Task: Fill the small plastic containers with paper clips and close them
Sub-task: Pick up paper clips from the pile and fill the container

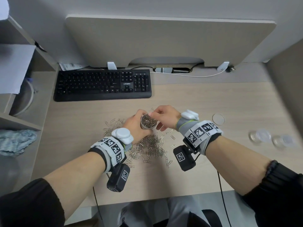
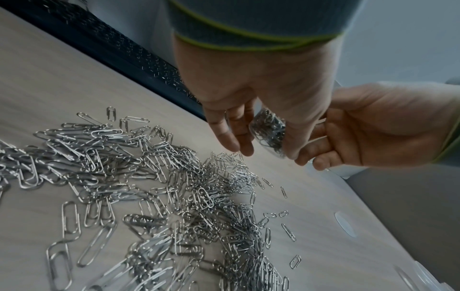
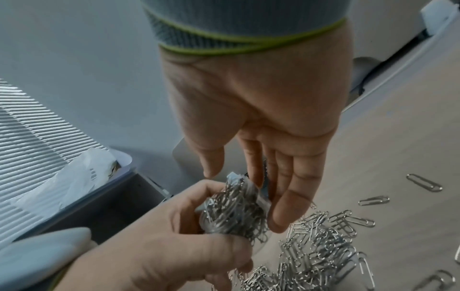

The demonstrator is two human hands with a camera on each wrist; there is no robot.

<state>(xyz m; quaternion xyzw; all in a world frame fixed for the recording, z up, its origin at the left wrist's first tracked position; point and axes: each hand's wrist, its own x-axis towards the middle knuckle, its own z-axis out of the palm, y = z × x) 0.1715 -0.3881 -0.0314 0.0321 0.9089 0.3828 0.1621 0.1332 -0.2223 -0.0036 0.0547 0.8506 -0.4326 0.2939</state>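
Observation:
My left hand [image 1: 139, 124] grips a small clear plastic container [image 1: 148, 123] heaped with silver paper clips, held just above the desk. The same container [image 2: 268, 132] shows between my left thumb and fingers in the left wrist view. My right hand [image 1: 152, 114] hovers over the container's open mouth, its thumb and forefinger touching the clips at the rim. In the right wrist view its fingers [image 3: 286, 206] lie nearly straight against the side of the full container [image 3: 234, 212]. A loose pile of paper clips [image 1: 147, 148] lies on the desk under both hands. A round clear lid [image 1: 218, 119] lies flat to the right.
Two more clear containers [image 1: 259, 136] stand blurred at the desk's right edge. A black keyboard [image 1: 103, 85] lies behind the pile, and a blue cloth [image 1: 16, 141] sits on the left shelf. A white cable [image 1: 188, 75] runs along the back.

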